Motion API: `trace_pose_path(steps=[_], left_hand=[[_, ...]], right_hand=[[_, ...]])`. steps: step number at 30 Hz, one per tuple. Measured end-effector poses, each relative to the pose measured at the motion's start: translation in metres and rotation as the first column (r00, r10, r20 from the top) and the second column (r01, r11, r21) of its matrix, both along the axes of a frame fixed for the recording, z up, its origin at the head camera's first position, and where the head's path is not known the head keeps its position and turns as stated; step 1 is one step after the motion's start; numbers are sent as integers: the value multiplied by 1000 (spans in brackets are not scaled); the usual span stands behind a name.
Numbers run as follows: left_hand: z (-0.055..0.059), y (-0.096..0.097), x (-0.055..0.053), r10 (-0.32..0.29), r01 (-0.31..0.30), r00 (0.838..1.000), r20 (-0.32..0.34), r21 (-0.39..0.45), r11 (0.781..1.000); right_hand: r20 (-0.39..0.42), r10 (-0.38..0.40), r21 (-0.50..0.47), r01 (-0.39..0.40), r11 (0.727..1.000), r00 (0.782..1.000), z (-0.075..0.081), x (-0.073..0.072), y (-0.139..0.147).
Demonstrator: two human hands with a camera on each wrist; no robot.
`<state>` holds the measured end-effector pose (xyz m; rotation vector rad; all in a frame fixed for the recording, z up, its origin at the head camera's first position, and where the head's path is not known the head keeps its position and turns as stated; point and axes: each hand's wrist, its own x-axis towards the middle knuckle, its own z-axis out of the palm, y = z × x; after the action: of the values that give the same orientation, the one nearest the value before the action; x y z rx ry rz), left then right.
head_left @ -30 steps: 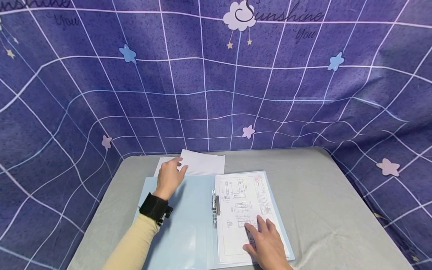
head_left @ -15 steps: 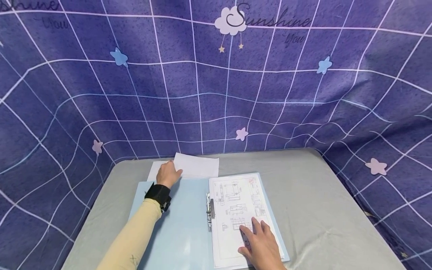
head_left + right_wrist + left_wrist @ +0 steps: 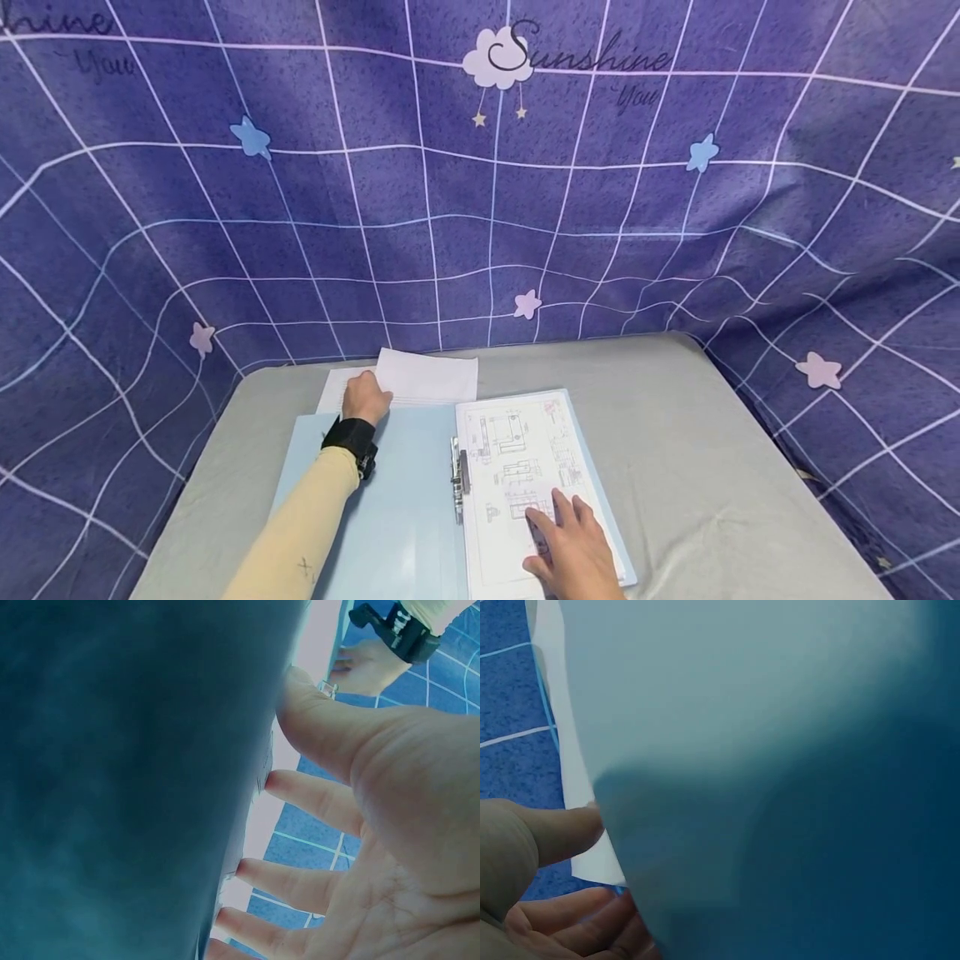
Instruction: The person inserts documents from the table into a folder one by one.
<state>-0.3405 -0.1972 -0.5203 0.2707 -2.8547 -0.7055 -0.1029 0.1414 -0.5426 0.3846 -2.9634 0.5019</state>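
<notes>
A light blue folder (image 3: 405, 508) lies spread on the table with a metal clip (image 3: 457, 479) along its spine. Its right side bears a stack of white sheets with technical drawings (image 3: 495, 533). My right hand (image 3: 573, 554) rests spread fingertips on these sheets; in the right wrist view its fingers (image 3: 300, 881) reach their edge. Beyond the folder's top edge my left hand (image 3: 366, 398) is down on loose white papers (image 3: 431, 379), fingers bent downward. In the left wrist view its thumb (image 3: 562, 834) lies at the folder's edge, while the fingertips are hidden behind it.
A grey cloth covers the table (image 3: 697, 483). A purple curtain (image 3: 600, 208) with grid lines and stars hangs behind it and along both sides. A black wrist camera (image 3: 352, 439) is strapped over the left sleeve (image 3: 300, 525).
My left hand has come down from above the loose papers onto them, its fingers bending. My right hand stays on the drawings. The head view has shifted slightly.
</notes>
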Motion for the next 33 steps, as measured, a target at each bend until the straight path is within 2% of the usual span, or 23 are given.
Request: trace_pose_path(steps=[6,13,18,24,33], left_hand=[[-6,-7,2,23,-23,1000,-11,-5,1000],[-2,-10,5,8,-8,1000,-29,1,1000],[0,-14,8,45,-42,998,-51,57,997],[2,-12,11,52,-38,993,-106,137,990],[-2,-11,17,32,1,980,-195,167,986]], right_hand=[[-3,7,11,-7,1000,1000,-3,2,-2],[-6,-6,7,6,1000,1000,-2,2,-4],[7,-11,3,11,1000,1000,-2,2,-5],[28,-34,8,34,999,999,-2,2,-5],[29,-40,6,40,999,999,-2,2,-4]])
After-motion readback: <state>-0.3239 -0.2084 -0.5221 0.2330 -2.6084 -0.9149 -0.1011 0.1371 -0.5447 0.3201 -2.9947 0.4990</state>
